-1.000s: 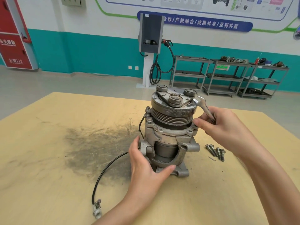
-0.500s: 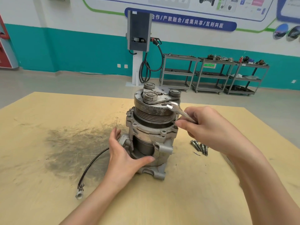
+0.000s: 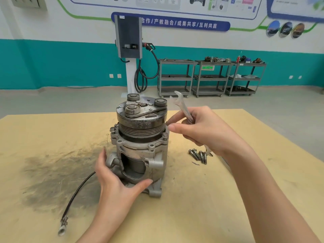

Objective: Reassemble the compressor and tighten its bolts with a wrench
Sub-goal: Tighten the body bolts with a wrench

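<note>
the left hand [image 3: 112,179] cupped the base of the compressor [image 3: 140,146], which stood upright mid-bench [image 3: 228,199]. the right hand [image 3: 201,130], at its 3 o'clock, gripped a wrench [image 3: 182,107], open end raised. loose bolts [image 3: 198,156] lay at 4 o'clock.

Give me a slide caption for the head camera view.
Left hand steadies the upright compressor while right hand holds the wrench beside it; loose bolts wait on the table.
</note>
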The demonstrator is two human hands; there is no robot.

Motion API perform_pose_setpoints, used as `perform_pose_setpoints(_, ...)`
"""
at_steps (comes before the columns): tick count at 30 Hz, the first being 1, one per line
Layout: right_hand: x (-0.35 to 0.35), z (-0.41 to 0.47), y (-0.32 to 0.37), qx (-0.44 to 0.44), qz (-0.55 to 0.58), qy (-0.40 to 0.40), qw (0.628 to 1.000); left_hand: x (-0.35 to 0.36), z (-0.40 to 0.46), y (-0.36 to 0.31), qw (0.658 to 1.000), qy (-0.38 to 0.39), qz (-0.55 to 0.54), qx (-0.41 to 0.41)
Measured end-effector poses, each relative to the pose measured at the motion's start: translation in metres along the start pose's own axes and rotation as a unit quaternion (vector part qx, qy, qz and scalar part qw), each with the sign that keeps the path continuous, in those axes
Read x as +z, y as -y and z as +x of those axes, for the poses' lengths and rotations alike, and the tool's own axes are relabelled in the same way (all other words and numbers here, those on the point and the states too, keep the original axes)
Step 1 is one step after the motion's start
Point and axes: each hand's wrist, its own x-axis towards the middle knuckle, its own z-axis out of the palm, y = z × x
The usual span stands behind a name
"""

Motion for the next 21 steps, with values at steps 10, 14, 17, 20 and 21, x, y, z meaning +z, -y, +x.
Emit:
perform_pose_setpoints(10,0.017,0.005,0.0,-0.008,-0.082,-0.007,0.997,0.011,0.002,0.007,1.0,-0.014,0.007,0.014)
perform_pose_setpoints(14,0.021,0.005,0.002,-0.002,-0.097,-0.02,0.995,0.012,0.005,0.011,0.999,-0.017,0.013,0.025)
perform_pose_setpoints(17,0.028,0.001,0.006,-0.025,-0.166,-0.039,0.985,0.013,0.006,0.012,0.999,-0.026,0.022,0.026)
perform_pose_setpoints(20,0.036,-0.003,0.01,-0.038,-0.22,-0.06,0.973,0.014,0.007,0.013,0.999,-0.024,0.031,0.024)
perform_pose_setpoints(21,0.037,-0.005,0.012,-0.037,-0.224,-0.065,0.972,0.014,0.008,0.013,0.999,-0.024,0.03,0.023)
